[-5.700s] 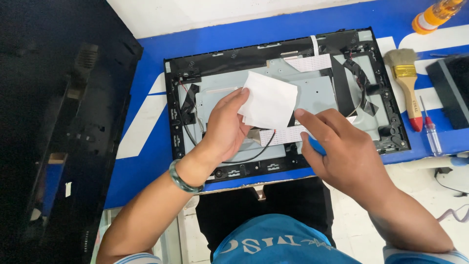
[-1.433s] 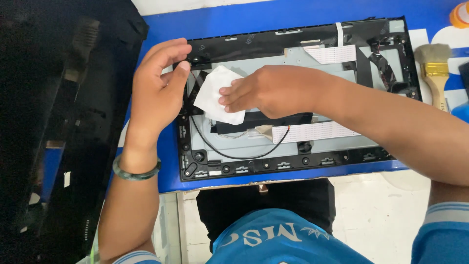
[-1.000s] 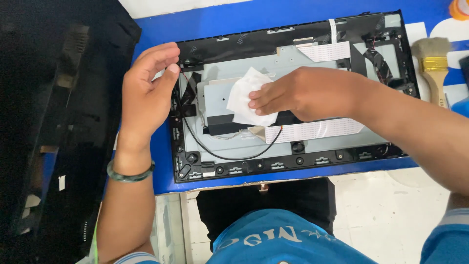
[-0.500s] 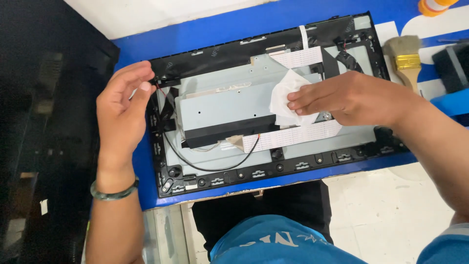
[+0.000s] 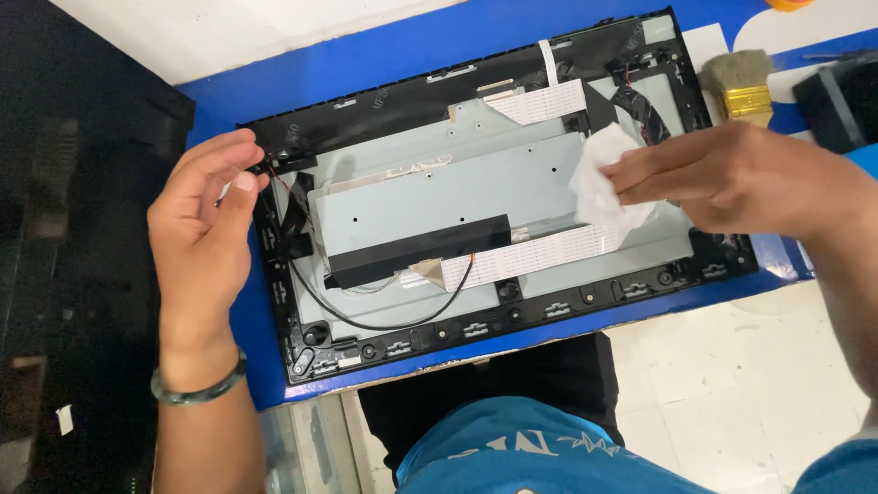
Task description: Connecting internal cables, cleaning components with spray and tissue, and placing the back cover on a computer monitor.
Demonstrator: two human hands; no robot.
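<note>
At the frame's left, the left hand (image 5: 203,229) rests open, fingers loose, on the left edge of the opened monitor back (image 5: 457,210) lying mid-frame on the blue bench (image 5: 366,64). Right of centre, the right hand (image 5: 741,178) presses a white cloth (image 5: 599,178) onto the metal plate, its grip pinching it. A paintbrush (image 5: 743,87) lies upper right.

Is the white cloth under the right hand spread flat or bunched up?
Bunched up. The white cloth shows folds and a crumpled edge where the right hand presses it on the metal plate.

Likely repair workshop: opened monitor (image 5: 494,210), brush (image 5: 745,87).
</note>
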